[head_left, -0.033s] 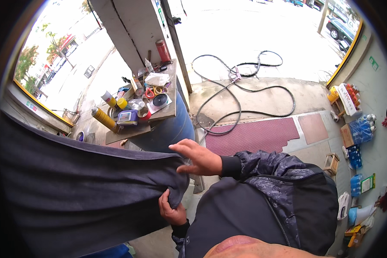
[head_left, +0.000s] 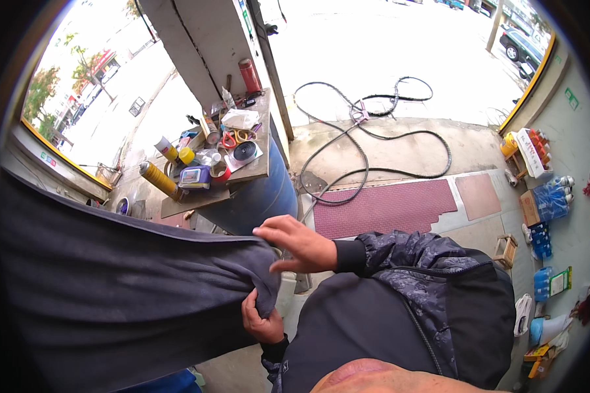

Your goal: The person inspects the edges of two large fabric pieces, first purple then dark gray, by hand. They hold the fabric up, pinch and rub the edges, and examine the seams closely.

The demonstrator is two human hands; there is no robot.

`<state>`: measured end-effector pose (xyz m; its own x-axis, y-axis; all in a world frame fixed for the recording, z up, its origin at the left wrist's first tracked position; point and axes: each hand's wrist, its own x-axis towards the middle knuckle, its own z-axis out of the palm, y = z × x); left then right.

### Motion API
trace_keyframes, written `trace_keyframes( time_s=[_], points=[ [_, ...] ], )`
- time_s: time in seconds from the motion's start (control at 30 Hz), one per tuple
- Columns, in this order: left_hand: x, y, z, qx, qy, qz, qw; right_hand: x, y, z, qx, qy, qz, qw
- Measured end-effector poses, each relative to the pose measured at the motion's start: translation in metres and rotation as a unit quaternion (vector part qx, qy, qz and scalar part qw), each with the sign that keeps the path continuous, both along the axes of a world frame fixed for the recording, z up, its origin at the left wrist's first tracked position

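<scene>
Left hand (head_left: 263,321) pinches the dark cloth (head_left: 124,288) corner at 7 o'clock, fingers closed, while right hand (head_left: 299,243) lies open-fingered on top, keeping it taut.

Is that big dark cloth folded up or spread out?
Spread out: the dark cloth stretches wide across the left of the view, its corner bunched between the left hand and the right hand.

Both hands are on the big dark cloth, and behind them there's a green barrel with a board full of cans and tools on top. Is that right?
Not quite: the barrel is blue, not green, as the head view shows. The rest holds. The left hand grips the big dark cloth from below, the right hand rests on its edge, and the board on the barrel carries cans and tools.
</scene>
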<state>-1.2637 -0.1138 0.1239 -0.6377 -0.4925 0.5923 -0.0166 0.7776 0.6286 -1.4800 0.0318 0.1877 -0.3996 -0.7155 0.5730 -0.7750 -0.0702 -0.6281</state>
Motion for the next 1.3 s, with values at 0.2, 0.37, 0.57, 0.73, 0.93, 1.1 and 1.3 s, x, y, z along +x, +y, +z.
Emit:
trace_keyframes(
  time_s=[0.2,0.37,0.57,0.73,0.93,1.1,1.3],
  points=[
    [0.0,0.013,0.011,0.073,-0.014,0.036,0.997,0.038,-0.008,-0.018,0.022,0.042,0.222,0.974],
    [0.003,0.028,0.019,0.122,0.0,0.01,0.992,0.027,-0.02,-0.028,-0.026,0.08,0.22,0.972],
    [0.003,0.044,0.026,0.099,-0.005,0.079,0.992,0.02,-0.025,-0.025,-0.052,0.046,0.238,0.969],
    [0.009,0.05,0.031,0.035,0.011,0.166,0.985,0.014,-0.032,-0.017,-0.045,0.025,0.269,0.962],
    [0.02,0.034,0.011,-0.101,-0.036,0.308,0.945,-0.005,-0.048,-0.013,-0.048,0.029,0.326,0.944],
    [0.045,0.033,-0.013,-0.103,-0.05,0.417,0.902,-0.022,-0.063,-0.003,-0.057,0.027,0.373,0.926],
    [0.09,0.038,-0.035,-0.096,-0.049,0.523,0.846,-0.032,-0.076,-0.002,-0.033,0.012,0.38,0.924]
  ],
)
